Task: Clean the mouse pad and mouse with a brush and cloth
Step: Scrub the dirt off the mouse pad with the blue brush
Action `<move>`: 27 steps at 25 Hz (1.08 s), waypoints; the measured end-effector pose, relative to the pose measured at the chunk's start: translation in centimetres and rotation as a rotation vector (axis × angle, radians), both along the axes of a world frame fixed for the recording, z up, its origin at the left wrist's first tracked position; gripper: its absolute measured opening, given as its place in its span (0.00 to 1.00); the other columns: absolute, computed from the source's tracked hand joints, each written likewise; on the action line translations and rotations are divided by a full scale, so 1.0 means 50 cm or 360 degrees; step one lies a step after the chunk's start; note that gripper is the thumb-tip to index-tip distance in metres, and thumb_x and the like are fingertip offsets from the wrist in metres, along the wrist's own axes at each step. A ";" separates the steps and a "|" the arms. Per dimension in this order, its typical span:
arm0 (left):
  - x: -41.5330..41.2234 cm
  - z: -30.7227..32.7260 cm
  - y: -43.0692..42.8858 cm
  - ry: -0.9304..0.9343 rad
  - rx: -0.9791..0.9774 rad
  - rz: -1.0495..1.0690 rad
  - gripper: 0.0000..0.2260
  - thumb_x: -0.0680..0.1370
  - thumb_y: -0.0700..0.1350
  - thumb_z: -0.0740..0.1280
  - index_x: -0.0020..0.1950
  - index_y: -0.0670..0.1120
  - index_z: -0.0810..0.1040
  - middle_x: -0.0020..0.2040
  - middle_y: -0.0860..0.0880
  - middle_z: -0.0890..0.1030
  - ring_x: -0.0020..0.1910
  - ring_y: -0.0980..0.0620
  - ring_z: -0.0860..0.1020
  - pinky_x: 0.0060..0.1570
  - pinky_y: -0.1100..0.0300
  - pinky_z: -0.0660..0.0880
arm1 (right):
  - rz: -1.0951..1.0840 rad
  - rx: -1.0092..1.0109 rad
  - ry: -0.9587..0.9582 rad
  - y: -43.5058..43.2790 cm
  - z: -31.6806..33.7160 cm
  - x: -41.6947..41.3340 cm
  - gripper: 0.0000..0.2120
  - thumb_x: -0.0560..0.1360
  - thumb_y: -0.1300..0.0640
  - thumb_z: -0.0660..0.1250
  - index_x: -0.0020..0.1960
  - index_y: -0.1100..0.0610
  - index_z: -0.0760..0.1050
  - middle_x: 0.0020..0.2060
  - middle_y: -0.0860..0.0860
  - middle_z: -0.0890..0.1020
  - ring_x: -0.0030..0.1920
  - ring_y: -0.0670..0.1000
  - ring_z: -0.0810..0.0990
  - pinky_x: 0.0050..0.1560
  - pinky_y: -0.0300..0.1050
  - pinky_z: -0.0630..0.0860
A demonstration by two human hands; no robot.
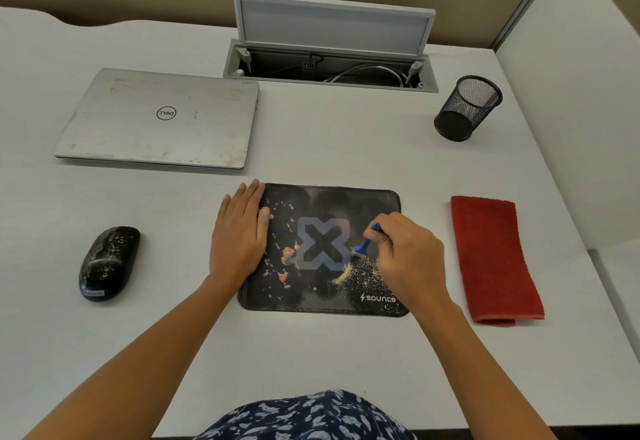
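A black mouse pad point(323, 287) with a grey X logo lies in the middle of the desk, speckled with pale crumbs, pinkish smears and a patch of yellow dust. My left hand point(239, 235) lies flat on its left edge with straight fingers. My right hand point(405, 252) grips a small blue brush point(363, 247), whose head touches the pad just right of the logo, beside the yellow dust. A black mouse point(109, 263), flecked with white specks, sits on the desk to the left. A folded red cloth point(495, 259) lies to the right of the pad.
A shut silver laptop point(159, 117) lies at the back left. An open cable hatch point(329, 68) with its lid raised sits at the back centre. A black mesh pen cup point(465, 108) stands at the back right. A partition wall point(568, 93) borders the right side.
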State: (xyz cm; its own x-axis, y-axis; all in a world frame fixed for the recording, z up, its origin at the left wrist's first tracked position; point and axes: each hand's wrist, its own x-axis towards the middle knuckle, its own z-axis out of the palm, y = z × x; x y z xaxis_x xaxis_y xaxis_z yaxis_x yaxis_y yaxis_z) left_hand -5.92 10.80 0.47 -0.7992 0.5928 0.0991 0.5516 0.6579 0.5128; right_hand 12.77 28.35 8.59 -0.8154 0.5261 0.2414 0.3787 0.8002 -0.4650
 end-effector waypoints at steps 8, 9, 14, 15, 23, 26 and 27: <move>0.000 -0.001 -0.001 0.0011 0.0020 0.0001 0.24 0.82 0.53 0.47 0.77 0.48 0.60 0.76 0.50 0.62 0.77 0.52 0.57 0.76 0.54 0.48 | 0.0040 -0.0094 0.0104 0.016 0.000 0.026 0.04 0.76 0.60 0.67 0.46 0.56 0.81 0.39 0.48 0.82 0.34 0.49 0.78 0.32 0.42 0.73; 0.000 -0.001 -0.001 0.0008 0.0020 0.0001 0.24 0.82 0.53 0.47 0.77 0.48 0.60 0.77 0.50 0.62 0.77 0.52 0.57 0.77 0.54 0.48 | 0.0034 -0.0102 0.0114 0.016 0.000 0.029 0.05 0.76 0.61 0.67 0.46 0.56 0.81 0.39 0.48 0.83 0.35 0.49 0.78 0.32 0.42 0.73; 0.000 0.000 -0.001 0.0007 0.0001 0.0001 0.24 0.82 0.54 0.47 0.77 0.47 0.60 0.77 0.50 0.62 0.77 0.51 0.57 0.77 0.54 0.48 | -0.0042 -0.0055 0.0121 0.010 -0.002 0.048 0.05 0.75 0.63 0.68 0.46 0.56 0.81 0.38 0.48 0.83 0.34 0.49 0.78 0.31 0.38 0.70; 0.000 0.000 -0.001 0.0005 -0.0004 0.0002 0.24 0.82 0.54 0.47 0.77 0.48 0.60 0.77 0.50 0.62 0.77 0.51 0.57 0.77 0.54 0.48 | -0.0058 -0.0070 0.0116 0.009 -0.003 0.054 0.06 0.75 0.64 0.68 0.47 0.55 0.82 0.39 0.47 0.83 0.35 0.48 0.79 0.32 0.38 0.71; 0.001 0.001 -0.001 0.0000 -0.0005 -0.0002 0.24 0.82 0.54 0.47 0.77 0.48 0.59 0.77 0.50 0.61 0.77 0.51 0.56 0.77 0.53 0.48 | -0.0179 -0.0123 0.0176 0.012 -0.009 0.085 0.06 0.74 0.66 0.69 0.45 0.56 0.81 0.36 0.47 0.83 0.33 0.46 0.76 0.33 0.28 0.65; 0.001 0.001 -0.001 0.0010 -0.0001 -0.0004 0.24 0.82 0.54 0.47 0.77 0.48 0.60 0.77 0.50 0.62 0.77 0.51 0.56 0.77 0.53 0.48 | -0.0259 -0.0161 0.0263 0.022 -0.009 0.094 0.06 0.75 0.65 0.69 0.46 0.56 0.81 0.37 0.47 0.82 0.33 0.44 0.74 0.33 0.31 0.67; 0.000 0.001 -0.001 0.0013 0.0003 -0.0005 0.24 0.82 0.53 0.47 0.77 0.48 0.60 0.77 0.50 0.62 0.77 0.52 0.57 0.77 0.53 0.48 | -0.0277 -0.0177 0.0267 0.027 -0.010 0.098 0.06 0.75 0.64 0.69 0.47 0.55 0.82 0.38 0.46 0.82 0.32 0.44 0.73 0.32 0.33 0.67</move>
State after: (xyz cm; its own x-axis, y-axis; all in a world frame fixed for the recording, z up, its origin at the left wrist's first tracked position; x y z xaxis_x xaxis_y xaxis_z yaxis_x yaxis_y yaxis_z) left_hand -5.90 10.73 0.52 -0.7964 0.5954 0.1065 0.5579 0.6552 0.5094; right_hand 17.68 29.72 8.11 -0.6635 0.6860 0.2986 0.4165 0.6702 -0.6143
